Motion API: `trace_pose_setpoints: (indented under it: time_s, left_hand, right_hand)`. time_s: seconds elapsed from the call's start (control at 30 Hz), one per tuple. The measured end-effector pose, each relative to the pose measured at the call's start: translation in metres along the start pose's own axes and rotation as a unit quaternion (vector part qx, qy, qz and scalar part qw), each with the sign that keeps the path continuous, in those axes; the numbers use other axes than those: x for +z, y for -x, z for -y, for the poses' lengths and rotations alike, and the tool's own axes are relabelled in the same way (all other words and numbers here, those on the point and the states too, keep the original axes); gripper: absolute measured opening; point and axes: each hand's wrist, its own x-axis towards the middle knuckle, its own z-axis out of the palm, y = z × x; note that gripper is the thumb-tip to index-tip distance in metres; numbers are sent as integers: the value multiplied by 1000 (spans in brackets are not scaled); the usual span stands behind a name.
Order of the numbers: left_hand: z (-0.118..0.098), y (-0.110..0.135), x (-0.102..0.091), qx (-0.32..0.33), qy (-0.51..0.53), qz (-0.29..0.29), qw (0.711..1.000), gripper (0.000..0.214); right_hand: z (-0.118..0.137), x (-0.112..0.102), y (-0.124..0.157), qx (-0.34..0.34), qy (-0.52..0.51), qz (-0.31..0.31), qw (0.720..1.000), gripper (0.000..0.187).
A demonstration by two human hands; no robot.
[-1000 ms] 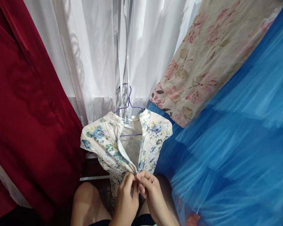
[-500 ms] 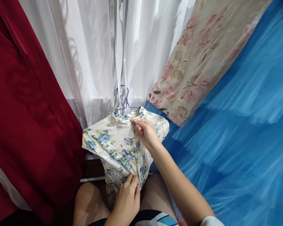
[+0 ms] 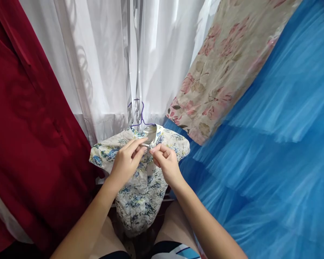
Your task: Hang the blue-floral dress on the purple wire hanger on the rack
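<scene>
I am pinching the collar of the small floral dress (image 3: 140, 187) with my left hand (image 3: 126, 162) and my right hand (image 3: 166, 163), fingertips closed on the cloth just below the purple hanger (image 3: 142, 117). Beside it a red garment (image 3: 24, 118) and a blue tulle skirt (image 3: 272, 162) are hanging. Behind, a white curtain (image 3: 102, 64) is letting daylight in.

Under my hands: small dress (image 3: 140, 187), cream with blue roses and green-yellow leaves; hanger (image 3: 142, 117), purple. To my left, garment (image 3: 24, 126), plain deep red. Curtain (image 3: 102, 61), sheer white. Hanging cloth (image 3: 226, 61), beige with pink flowers. Tulle (image 3: 280, 162), bright blue.
</scene>
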Motion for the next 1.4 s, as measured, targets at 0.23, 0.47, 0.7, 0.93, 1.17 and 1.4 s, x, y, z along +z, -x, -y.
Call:
trace_pose_setpoints:
  time_s: [0.23, 0.47, 0.7, 0.93, 1.17, 1.4]
  left_hand:
    - [-7, -27, 9, 104, -66, -98, 988, 17]
    - [42, -37, -46, -34, -28, -268, 963, 25]
    - [157, 22, -47, -334, 313, -388, 800, 16]
    - [155, 83, 4, -397, 318, -318, 800, 37]
    - [139, 112, 33, -377, 247, -213, 867, 36]
    - [105, 114, 47, -302, 196, -128, 924, 32]
  right_hand:
    - [-17, 16, -23, -10, -78, -33, 996, 26]
    - [-62, 6, 0, 45, -18, -35, 998, 22]
    - [-65, -2, 26, 68, -4, -7, 998, 24]
    - [-108, -31, 54, 123, -26, -72, 989, 25]
    - [-133, -56, 77, 148, 10, -87, 985, 32]
    - [-151, -70, 80, 169, 54, -57, 982, 31]
